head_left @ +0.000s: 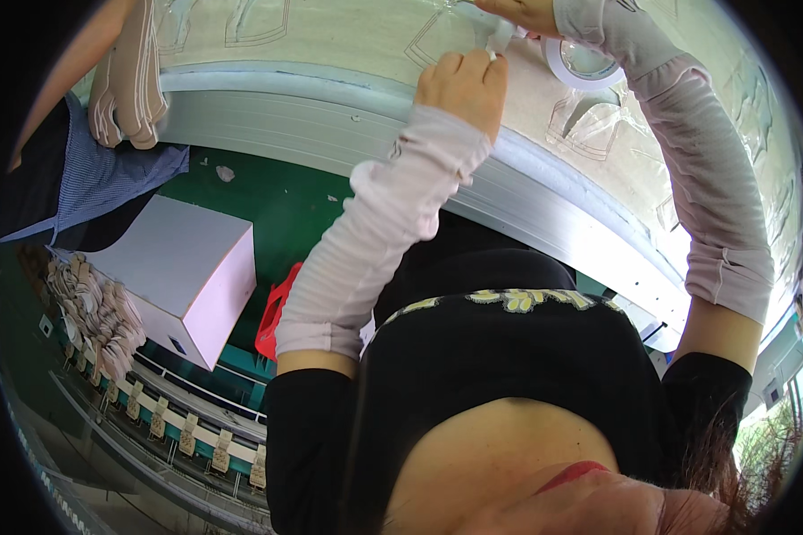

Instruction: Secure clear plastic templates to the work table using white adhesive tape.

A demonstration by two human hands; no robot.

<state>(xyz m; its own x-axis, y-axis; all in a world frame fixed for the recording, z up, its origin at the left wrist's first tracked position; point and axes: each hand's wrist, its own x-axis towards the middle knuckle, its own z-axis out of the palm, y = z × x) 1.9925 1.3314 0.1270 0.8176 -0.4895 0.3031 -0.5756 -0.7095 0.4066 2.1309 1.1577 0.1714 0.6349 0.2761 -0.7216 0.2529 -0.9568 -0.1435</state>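
At the top middle, my left hand [461, 86] rests knuckles-up over the table, its fingers curled together. A small whitish piece [500, 37] sticks out at its fingertips; its kind cannot be made out. Just beyond and to the right, my right hand [524, 12] reaches in at the upper edge of the picture, which cuts it off. Its fingers are bent, and what they hold, if anything, is hidden. A white roll of tape [558, 64] lies flat beside my right wrist. Pale sleeves cover both my forearms.
The pale tabletop [375, 45] bears drawn outlines under clear film. Its metal front edge [277, 116] runs in front of me. To the left are another person's arm and beige striped gloves [127, 98]. Below stand a white box [174, 254], piled gloves [98, 312] and a red stool [277, 308].
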